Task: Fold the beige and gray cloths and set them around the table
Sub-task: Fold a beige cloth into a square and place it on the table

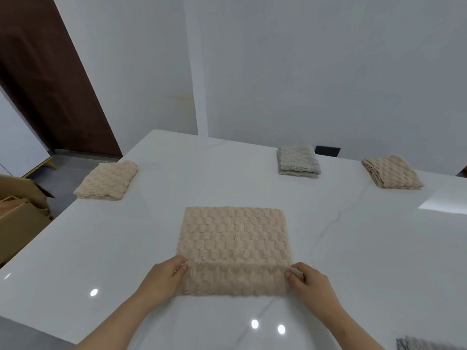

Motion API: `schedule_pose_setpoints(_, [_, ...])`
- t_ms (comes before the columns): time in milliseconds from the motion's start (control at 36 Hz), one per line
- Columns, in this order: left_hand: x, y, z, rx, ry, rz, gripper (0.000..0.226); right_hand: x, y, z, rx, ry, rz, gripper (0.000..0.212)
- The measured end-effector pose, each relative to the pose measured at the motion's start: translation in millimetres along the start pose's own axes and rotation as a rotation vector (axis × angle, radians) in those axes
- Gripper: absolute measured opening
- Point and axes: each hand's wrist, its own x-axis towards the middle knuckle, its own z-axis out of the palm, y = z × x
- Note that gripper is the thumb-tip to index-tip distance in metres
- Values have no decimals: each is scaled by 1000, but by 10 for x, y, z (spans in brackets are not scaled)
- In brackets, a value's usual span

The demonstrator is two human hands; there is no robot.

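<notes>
Both hands (235, 279) pinching cloth (233, 238) — corners.

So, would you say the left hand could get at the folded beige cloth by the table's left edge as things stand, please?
Probably not straight away. The left hand is pinching a corner of the flat beige waffle cloth. The bare white table leaves the way to the folded beige cloth free, though it looks a stretch.

Plush cloths on a glossy stone-look tabletop

The white, faintly grey-veined tabletop (353, 248) is smooth and glossy, mirroring ceiling lights. The spread beige cloth (233, 233) is thick, fluffy fabric with a raised, bumpy brick-like texture; the three folded cloths, two beige (107, 181) (391, 172) and one gray (298, 160), share that matt pile. A matt brown cardboard box (17, 223) stands at left.
</notes>
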Motion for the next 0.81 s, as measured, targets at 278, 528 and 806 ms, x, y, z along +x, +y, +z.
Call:
schedule_pose_setpoints(278, [-10,-6,-97,-163,-39,-136,15,-6,82,-69,-25,-112,63,21])
schedule_pose_setpoints(528, [195,156,-370,-461,-48,-143,17,190,-58,-176,218,61,57,17])
schedule_pose_setpoints(806, [668,369,-333,-426,140,-154,22,606,-148,-172,369,149,153,22])
